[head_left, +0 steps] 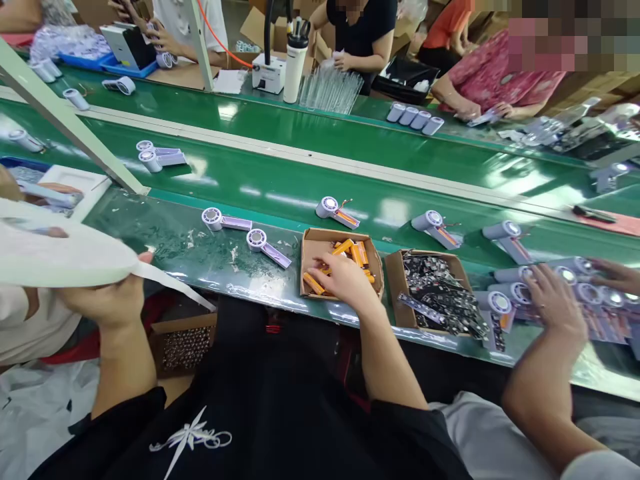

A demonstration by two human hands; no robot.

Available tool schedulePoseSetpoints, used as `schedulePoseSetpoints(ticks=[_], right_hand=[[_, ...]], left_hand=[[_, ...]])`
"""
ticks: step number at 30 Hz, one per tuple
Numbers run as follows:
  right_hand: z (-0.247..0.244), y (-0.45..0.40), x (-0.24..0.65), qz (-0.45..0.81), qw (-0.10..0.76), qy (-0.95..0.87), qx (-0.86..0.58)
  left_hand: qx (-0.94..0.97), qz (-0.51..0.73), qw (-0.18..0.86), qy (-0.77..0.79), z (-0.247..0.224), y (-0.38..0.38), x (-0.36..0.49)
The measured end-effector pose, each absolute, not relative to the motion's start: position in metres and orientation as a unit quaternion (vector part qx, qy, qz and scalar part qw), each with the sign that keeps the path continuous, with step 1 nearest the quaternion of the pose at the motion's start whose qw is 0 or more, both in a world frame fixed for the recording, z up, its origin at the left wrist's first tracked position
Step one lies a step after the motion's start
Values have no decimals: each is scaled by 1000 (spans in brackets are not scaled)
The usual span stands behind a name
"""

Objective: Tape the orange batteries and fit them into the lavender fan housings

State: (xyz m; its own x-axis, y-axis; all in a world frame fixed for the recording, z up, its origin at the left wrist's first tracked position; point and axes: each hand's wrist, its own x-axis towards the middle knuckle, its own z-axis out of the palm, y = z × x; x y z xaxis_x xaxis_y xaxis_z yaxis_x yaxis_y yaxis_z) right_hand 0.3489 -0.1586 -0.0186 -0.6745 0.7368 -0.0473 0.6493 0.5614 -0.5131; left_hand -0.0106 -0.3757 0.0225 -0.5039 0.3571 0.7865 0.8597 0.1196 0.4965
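Note:
My left hand (pixel 113 297) is closed around a large roll of white tape (pixel 65 250), held up at the left. A loose strip of the tape (pixel 170 283) hangs from it toward the bench edge. My right hand (pixel 345 280) reaches into a small cardboard box (pixel 306 257) of orange batteries (pixel 359 253). Its fingers are apart, the tips among the batteries at the box's left side; no battery is clearly gripped. Left of that box, two lilac handheld fan bodies (pixel 257 240) (pixel 213 219) lie on the bench.
Beside the batteries stands a box of black wired parts (pixel 433 287). A co-worker's hands (pixel 557 300) rest over many fan bodies at the right. More fan bodies (pixel 327 207) lie along the green conveyor (pixel 280 177). A slanted metal post (pixel 70 120) rises at the left.

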Motion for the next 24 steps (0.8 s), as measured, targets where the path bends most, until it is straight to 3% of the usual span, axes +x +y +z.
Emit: schedulePoseSetpoints(ticks=[3, 6, 8, 13, 16, 20, 24], right_hand=[[-23, -145, 353, 137, -62, -905, -398], [-36, -147, 348, 135, -113, -909, -378], [-43, -146, 352, 211, -53, -894, -391], [-50, -136, 378, 472, 271, -717, -436], [-50, -138, 378, 554, 409, -598, -410], [-47, -155, 361, 623, 432, -544, -360], [-32, -177, 353, 584, 398, -603, -370]], left_hand=[[-472, -465, 347, -664, 27, -374, -11], [-505, -455, 279, -678, 9, -363, 1], [-526, -417, 239, -701, -6, -360, 8], [-565, -348, 191, -723, -30, -368, 15], [-602, -327, 197, -702, -36, -365, 24], [-641, -318, 178, -675, -39, -354, 46], [-674, -300, 143, -660, -38, -347, 63]])
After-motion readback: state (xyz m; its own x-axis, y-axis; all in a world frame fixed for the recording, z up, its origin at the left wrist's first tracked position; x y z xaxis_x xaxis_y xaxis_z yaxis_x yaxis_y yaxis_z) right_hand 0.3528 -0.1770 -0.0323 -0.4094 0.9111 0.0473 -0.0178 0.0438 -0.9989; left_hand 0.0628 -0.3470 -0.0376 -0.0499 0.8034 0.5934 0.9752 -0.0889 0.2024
